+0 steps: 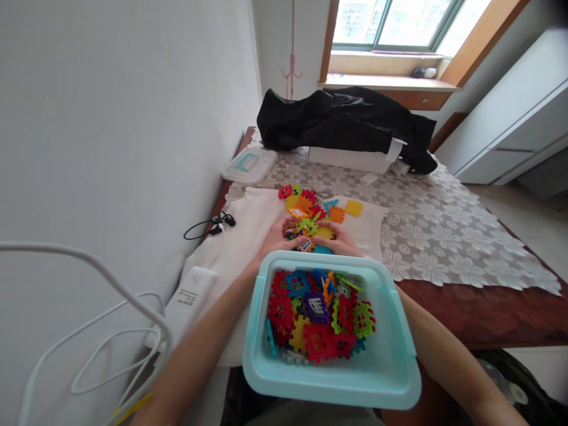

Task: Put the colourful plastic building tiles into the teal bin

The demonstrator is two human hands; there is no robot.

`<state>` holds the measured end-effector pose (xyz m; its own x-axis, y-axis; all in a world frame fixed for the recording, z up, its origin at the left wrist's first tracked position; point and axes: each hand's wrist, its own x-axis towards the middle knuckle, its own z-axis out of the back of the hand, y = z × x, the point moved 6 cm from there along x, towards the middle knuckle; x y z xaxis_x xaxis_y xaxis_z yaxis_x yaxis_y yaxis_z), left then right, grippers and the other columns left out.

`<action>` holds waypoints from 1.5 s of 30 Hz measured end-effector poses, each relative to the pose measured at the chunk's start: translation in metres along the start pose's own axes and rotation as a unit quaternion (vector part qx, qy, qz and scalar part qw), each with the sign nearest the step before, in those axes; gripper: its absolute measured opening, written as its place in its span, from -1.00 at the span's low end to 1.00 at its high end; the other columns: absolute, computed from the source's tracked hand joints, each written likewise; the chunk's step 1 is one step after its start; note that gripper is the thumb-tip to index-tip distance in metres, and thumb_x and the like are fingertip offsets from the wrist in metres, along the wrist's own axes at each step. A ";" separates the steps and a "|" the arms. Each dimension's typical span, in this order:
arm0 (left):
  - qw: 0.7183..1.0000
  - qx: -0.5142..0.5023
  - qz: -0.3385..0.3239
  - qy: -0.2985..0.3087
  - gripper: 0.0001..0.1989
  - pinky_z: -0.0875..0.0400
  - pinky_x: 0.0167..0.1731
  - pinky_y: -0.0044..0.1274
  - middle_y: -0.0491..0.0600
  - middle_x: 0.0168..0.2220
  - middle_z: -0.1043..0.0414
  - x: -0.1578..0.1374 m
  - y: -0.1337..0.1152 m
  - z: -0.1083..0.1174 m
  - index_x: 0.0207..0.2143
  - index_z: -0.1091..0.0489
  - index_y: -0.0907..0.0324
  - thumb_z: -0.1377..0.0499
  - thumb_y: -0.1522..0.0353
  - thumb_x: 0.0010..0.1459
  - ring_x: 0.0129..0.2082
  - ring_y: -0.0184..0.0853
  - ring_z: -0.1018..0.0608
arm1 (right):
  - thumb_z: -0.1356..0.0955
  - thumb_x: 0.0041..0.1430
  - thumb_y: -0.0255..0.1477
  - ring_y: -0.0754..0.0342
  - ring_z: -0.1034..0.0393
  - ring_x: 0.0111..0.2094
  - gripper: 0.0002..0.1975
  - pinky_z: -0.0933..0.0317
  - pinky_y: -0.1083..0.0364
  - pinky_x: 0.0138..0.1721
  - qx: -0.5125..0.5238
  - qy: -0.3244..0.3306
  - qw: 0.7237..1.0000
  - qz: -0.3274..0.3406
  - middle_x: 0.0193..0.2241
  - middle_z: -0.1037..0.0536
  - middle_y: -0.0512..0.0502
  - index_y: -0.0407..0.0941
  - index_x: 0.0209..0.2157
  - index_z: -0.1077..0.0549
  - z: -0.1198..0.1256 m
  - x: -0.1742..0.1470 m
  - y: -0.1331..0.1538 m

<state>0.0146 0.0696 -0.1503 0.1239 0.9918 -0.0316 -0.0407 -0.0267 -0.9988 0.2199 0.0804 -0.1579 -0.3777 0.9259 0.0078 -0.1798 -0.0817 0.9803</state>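
Note:
My left hand (278, 235) and my right hand (338, 238) meet just beyond a light blue plastic bin (390, 367). Both hold a small cluster of joined plastic interlocking tiles (307, 232), green, yellow and orange. The bin's far rim hides my wrists. Inside the bin lie several loose tiles (317, 322), mostly red, with blue, purple, yellow and green ones. More tiles are scattered in a pile (313, 206) on a white cloth (248, 225) just past my hands.
The bin's lid (249, 164) lies at the table's far left. A black bag (341, 121) over a white box sits at the back. A lace tablecloth (444, 231) covers the right. Black earphones (213, 226), a white power strip (190, 296) and cables lie left by the wall.

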 end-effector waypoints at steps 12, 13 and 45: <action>0.993 -0.062 -0.065 -0.079 -0.30 -0.62 0.19 -0.28 0.13 0.08 -0.69 -0.013 -0.041 0.007 0.09 -0.52 0.15 -0.63 0.11 -0.03 0.14 -0.07 -0.70 | -0.62 -0.01 -0.02 -0.08 -0.58 0.06 -0.42 -0.55 0.02 -0.03 0.142 -0.094 0.985 -0.021 0.11 -0.64 -0.08 0.03 -0.02 -0.53 0.016 -0.005 0.028; 0.990 -0.083 -0.058 -0.098 -0.28 -0.63 0.17 -0.30 0.10 0.05 -0.70 -0.012 -0.040 0.013 0.10 -0.51 0.15 -0.64 0.11 -0.05 0.12 -0.09 -0.70 | -0.64 -0.03 -0.03 -0.06 -0.59 -0.01 -0.41 -0.55 0.04 -0.07 0.174 -0.094 0.980 -0.030 0.03 -0.66 -0.06 0.04 -0.03 -0.52 0.017 -0.004 0.028; 0.948 0.019 -0.220 0.227 -0.60 -0.70 0.06 -0.32 0.09 -0.24 -0.81 -0.085 -0.143 0.001 -0.44 -0.69 0.11 -0.29 0.20 0.48 -0.04 -0.08 -0.80 | -0.47 0.49 -0.08 -0.02 -0.63 -0.15 -0.68 -0.49 0.04 -0.20 -0.116 0.006 0.982 0.146 -0.10 -0.75 -0.17 0.00 -0.02 -0.78 0.055 -0.015 0.052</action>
<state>0.0087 -0.0113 -0.0043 0.5511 0.7492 0.3674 0.0788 0.3916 -0.9168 0.2658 0.0821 -0.0961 -0.4545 0.8460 0.2789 -0.2631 -0.4266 0.8653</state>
